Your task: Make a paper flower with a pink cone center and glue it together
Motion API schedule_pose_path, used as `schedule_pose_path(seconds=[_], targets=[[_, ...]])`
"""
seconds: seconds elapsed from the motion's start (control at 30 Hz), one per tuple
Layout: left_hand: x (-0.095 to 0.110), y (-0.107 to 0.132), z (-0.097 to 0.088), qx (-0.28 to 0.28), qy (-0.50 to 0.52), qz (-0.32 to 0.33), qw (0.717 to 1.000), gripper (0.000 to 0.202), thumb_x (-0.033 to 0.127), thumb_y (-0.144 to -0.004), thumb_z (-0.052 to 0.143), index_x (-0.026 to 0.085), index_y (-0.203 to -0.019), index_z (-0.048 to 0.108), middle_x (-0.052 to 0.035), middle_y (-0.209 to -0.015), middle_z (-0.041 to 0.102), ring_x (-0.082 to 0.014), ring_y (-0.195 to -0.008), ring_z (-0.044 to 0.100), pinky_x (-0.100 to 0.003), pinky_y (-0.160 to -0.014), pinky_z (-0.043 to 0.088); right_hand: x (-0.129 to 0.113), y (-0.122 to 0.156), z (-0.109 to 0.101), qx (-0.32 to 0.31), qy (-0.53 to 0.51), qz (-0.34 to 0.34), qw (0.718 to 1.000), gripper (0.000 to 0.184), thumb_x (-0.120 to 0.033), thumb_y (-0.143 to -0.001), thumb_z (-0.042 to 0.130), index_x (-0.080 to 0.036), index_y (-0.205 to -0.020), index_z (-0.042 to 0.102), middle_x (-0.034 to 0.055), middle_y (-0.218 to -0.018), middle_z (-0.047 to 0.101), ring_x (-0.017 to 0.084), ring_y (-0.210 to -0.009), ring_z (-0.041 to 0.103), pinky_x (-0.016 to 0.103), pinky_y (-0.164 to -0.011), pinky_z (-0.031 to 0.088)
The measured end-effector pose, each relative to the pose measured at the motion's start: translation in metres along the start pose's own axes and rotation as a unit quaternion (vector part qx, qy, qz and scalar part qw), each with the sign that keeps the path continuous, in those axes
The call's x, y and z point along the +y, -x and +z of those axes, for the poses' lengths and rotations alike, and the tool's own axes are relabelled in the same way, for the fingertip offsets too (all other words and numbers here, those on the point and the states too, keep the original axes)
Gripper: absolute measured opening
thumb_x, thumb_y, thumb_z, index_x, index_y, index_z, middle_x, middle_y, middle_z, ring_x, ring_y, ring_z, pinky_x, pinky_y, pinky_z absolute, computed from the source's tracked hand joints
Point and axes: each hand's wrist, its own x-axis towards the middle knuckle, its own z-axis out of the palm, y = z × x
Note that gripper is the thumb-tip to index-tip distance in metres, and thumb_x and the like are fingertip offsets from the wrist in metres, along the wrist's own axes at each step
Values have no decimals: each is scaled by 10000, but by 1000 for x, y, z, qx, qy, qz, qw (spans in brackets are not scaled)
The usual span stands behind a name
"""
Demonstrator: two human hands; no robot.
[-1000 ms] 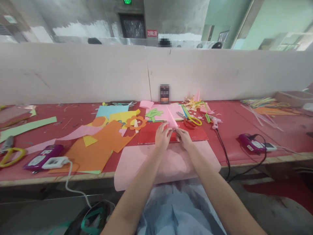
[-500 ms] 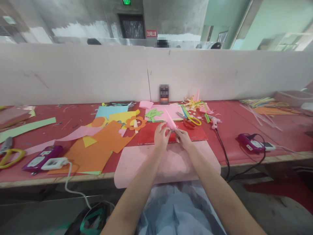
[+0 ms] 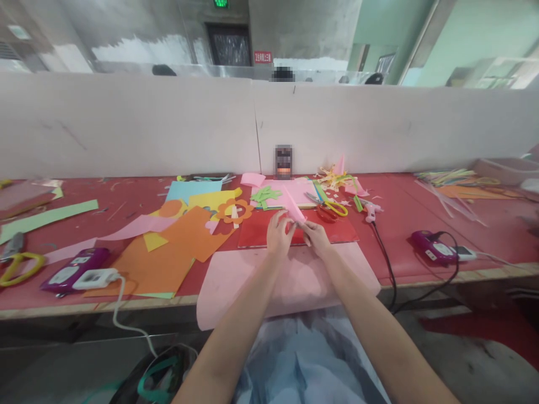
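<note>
While left hand [image 3: 278,234] and right hand [image 3: 318,237] pinch folded pink paper [image 3: 295,208], it now leans further left.

Left hand [image 3: 278,235]: pinches the folded pink paper [image 3: 295,208]
Right hand [image 3: 316,237]: pinches its lower end
Red board [image 3: 253,230]: lies beneath both hands
Yellow-handled scissors [image 3: 327,203]: lie just beyond the right hand
Glue gun [image 3: 371,211]: rests farther right, black cable [image 3: 383,253] attached
Orange sheet [image 3: 149,264]: lies left, bearing a yellow scrap [image 3: 154,242]
</note>
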Motion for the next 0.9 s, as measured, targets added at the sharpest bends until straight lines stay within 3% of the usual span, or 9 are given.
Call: schedule_pose_path(seconds=[0.2, 0.6, 0.73, 0.9], targets=[[2, 0, -1, 5, 24, -15, 1000, 183, 252, -760, 556, 180, -925, 529, -106, -1124, 506, -199, -1077, 478, -360, -909, 420, 3, -3, -4, -5, -10, 4, 1000, 351, -519, -653, 608, -169, -664, 606, -77, -312, 400, 39, -252, 234, 212, -319, 106], [4, 0, 2, -25, 24, 10, 999, 257, 237, -753, 543, 180, -998, 494, -121, -1198, 462, -224, -1121, 444, -382, -917, 410, 2, -4, -4, 7, -54, 23, 998, 355, -528, -599, 647, -183, -617, 564, -71, -325, 419, 54, -271, 302, 205, -321, 187], [3, 0, 2, -26, 60, -21, 998, 318, 270, -768, 533, 185, -1069, 475, -128, -1240, 426, -218, -1174, 402, -392, -966, 370, 4, -6, -5, 4, -57, 31, 998, 338, -508, -599, 657, -181, -632, 577, -69, -332, 430, 53, -277, 313, 205, -323, 191], [-2, 0, 7, -36, 144, -88, 985, 592, 345, -753, 559, 201, -1273, 316, -136, -1286, 400, -226, -1212, 376, -400, -988, 350, 4, -7, -4, 6, -64, 31, 997, 330, -492, -589, 669, -179, -602, 566, -78, -336, 409, 44, -279, 293, 206, -321, 192]])
